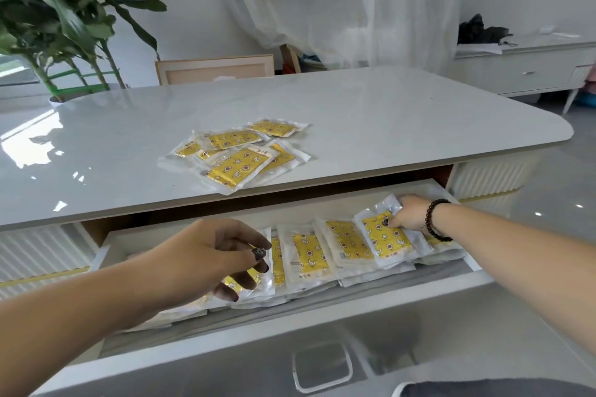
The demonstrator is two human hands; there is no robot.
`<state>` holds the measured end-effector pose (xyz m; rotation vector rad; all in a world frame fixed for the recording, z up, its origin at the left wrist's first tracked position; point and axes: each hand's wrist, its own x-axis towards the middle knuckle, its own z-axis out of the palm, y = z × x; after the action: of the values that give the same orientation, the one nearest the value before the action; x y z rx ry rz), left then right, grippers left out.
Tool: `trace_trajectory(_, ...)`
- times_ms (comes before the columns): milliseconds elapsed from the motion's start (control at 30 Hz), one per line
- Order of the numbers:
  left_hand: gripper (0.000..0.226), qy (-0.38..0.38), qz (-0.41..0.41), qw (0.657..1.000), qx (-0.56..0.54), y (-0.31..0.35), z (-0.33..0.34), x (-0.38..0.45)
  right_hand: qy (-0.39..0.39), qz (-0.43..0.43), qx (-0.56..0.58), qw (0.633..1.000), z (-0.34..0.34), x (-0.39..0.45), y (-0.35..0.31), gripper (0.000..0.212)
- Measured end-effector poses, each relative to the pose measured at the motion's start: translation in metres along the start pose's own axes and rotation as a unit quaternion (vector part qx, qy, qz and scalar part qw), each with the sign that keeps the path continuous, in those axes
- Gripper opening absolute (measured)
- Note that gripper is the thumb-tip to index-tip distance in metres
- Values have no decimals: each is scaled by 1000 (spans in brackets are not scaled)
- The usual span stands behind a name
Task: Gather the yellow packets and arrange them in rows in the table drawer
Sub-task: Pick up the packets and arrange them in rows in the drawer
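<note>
Mostly my left hand [222, 255] hides the drawer [200, 229] row's left end, fingers loosely curled, touching packets below. Right hand [407, 213] pinches the rightmost yellow packet [385, 237]. Loose pile [238, 156] overlaps on the tabletop [387, 126], count unclear.

Both bare forearms reached forward, left hand [209, 255] hovering palm-down with fingers loosely curled and holding nothing, right hand [408, 213] stretched farther out, beaded bracelet at wrist, thumb and fingers pinching a yellow packet [385, 237]
</note>
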<state>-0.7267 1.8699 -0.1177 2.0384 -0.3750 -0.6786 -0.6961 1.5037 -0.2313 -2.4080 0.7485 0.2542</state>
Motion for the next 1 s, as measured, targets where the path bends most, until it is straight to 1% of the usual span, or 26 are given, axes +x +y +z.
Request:
trace_trajectory(67,19,-5,5,1000,1,1,1,0,22,-8,-16,1000,3,-1,0,33)
trace_trajectory(133,20,-8,11,1000,2,3,2,-1,55,-8,-44,997,4,-4,-1,49)
trace_trajectory(200,19,-9,17,1000,0,5,2,-2,82,-9,-81,993,4,-10,-4,60)
trace_trajectory(367,19,-8,32,999,11,6,-3,-8,133,-37,-105,985,4,-21,-11,66)
trace_trajectory(533,17,10,46,999,25,7,-10,-19,112,-50,-95,988,4,-32,-13,69)
trace_trajectory(700,16,24,63,997,26,5,-19,-33,67,-4,-73,995,2,-33,-12,83)
trace_trajectory(800,18,26,66,997,34,0,-25,-39,51,10,-70,996,-1,-32,-12,80)
trace_trajectory(1000,20,37,56,997,43,-11,-36,-43,45,-6,-87,995,2,-28,-11,71)
